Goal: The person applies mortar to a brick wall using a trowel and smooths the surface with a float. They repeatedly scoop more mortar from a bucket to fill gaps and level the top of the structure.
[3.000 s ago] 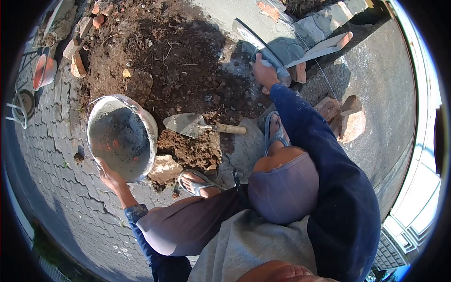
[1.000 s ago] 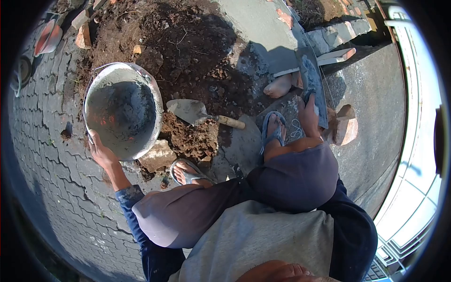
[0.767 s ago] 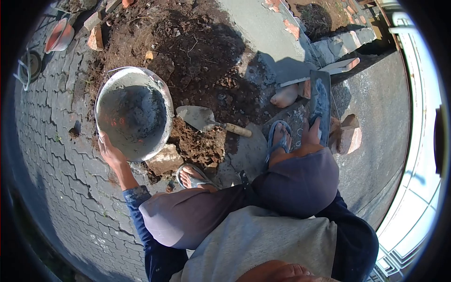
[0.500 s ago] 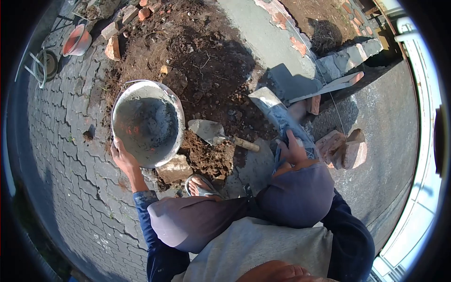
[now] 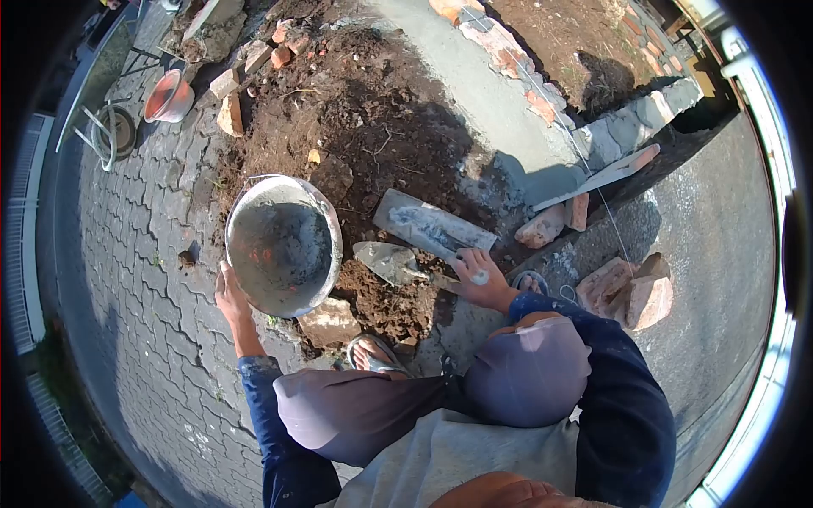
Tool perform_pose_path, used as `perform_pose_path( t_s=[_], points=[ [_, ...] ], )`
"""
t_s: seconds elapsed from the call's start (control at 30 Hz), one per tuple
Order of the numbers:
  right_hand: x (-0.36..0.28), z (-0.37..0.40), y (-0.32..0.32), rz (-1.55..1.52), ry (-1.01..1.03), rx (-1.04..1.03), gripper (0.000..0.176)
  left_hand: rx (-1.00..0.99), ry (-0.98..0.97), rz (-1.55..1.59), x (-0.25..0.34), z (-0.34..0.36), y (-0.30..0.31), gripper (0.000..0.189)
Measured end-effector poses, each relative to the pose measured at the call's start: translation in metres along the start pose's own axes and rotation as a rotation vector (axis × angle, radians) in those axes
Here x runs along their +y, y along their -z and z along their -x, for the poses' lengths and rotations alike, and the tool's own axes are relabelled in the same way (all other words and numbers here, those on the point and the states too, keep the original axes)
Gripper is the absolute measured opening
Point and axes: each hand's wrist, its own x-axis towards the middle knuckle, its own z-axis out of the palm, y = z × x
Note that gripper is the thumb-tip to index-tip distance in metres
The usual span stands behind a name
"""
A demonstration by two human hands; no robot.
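Observation:
My left hand [image 5: 233, 300] is closed on the near left side of a round bucket [image 5: 332, 245], thumb at its rim. The bucket is tilted, with grey mortar smeared inside. My right hand [image 5: 483, 279] has its curled fingers over the near right edge of a rectangular plastering float [image 5: 415, 222], whose mortar-marked face lies above the soil. Just below the float rests a pointed brick trowel [image 5: 385, 261]. Its wooden handle [image 5: 443, 283] runs up to my right hand, and the hand partly hides its end.
Beside my sandalled foot [image 5: 370, 351] lies a stone block [image 5: 329, 324]. Broken bricks [image 5: 631, 289] sit at right, under a taut string. A mortar strip [image 5: 474, 93] borders a low brick wall [image 5: 508, 59]. An orange bucket [image 5: 169, 100] stands on the pavers [image 5: 152, 279].
My right hand has carried the float leftward, from beside my knee to above the trowel, and turned it flatter. My left hand stays at the bucket; the view has shifted slightly.

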Motion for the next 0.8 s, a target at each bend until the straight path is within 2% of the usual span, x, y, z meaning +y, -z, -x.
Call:
perform_pose_path(
  t_s=[0.03, 0.07, 0.13, 0.23, 0.3, 0.37, 0.43, 0.47, 0.53, 0.57, 0.63, 0.7, 0.73, 0.8],
  points=[
    [-0.002, 0.009, 0.000, -0.026, 0.121, -0.138, 0.049, 0.004, -0.004, -0.003, 0.003, 0.001, -0.002, 0.052],
    [-0.004, 0.017, -0.006, -0.028, 0.123, -0.134, 0.049, 0.027, -0.028, 0.035, 0.007, 0.000, -0.007, 0.055],
    [-0.001, 0.026, -0.026, -0.046, 0.147, -0.273, 0.033, 0.056, -0.056, 0.076, 0.015, -0.002, -0.014, 0.057],
    [0.008, 0.023, -0.048, 0.013, 0.097, -0.250, 0.022, 0.017, 0.062, 0.027, 0.025, -0.002, -0.014, 0.055],
    [0.010, 0.022, -0.051, 0.029, 0.103, -0.252, 0.020, -0.066, 0.119, 0.307, 0.029, 0.003, -0.019, 0.050],
    [0.012, 0.014, -0.052, 0.049, 0.113, -0.255, 0.018, -0.046, 0.124, 0.342, 0.045, 0.015, -0.026, 0.048],
    [0.014, 0.008, -0.061, 0.023, 0.035, -0.327, 0.031, -0.020, 0.131, 0.376, 0.053, 0.020, -0.032, 0.046],
    [0.015, 0.008, -0.060, 0.028, 0.046, -0.335, 0.031, 0.012, 0.100, 0.359, 0.053, 0.019, -0.034, 0.046],
    [0.006, 0.004, -0.046, -0.172, -0.007, -0.372, 0.051, 0.092, 0.026, 0.379, 0.059, 0.019, -0.042, 0.040],
    [0.003, 0.000, -0.035, -0.180, 0.008, -0.393, 0.051, 0.075, 0.031, 0.404, 0.065, 0.020, -0.045, 0.037],
    [0.000, -0.001, -0.010, -0.600, -0.282, -0.651, 0.071, 0.083, 0.027, 0.386, 0.073, 0.019, -0.036, 0.034],
    [0.004, 0.016, 0.002, -0.424, -0.212, -0.475, 0.070, 0.128, 0.031, 0.342, 0.074, 0.015, -0.023, 0.034],
    [0.005, 0.022, 0.009, -0.423, -0.195, -0.496, 0.070, 0.107, -0.018, 0.248, 0.080, 0.014, -0.021, 0.035],
    [0.001, 0.027, 0.026, -0.196, -0.241, -0.279, 0.061, 0.090, -0.120, 0.096, 0.081, 0.016, -0.025, 0.037]
  ],
)
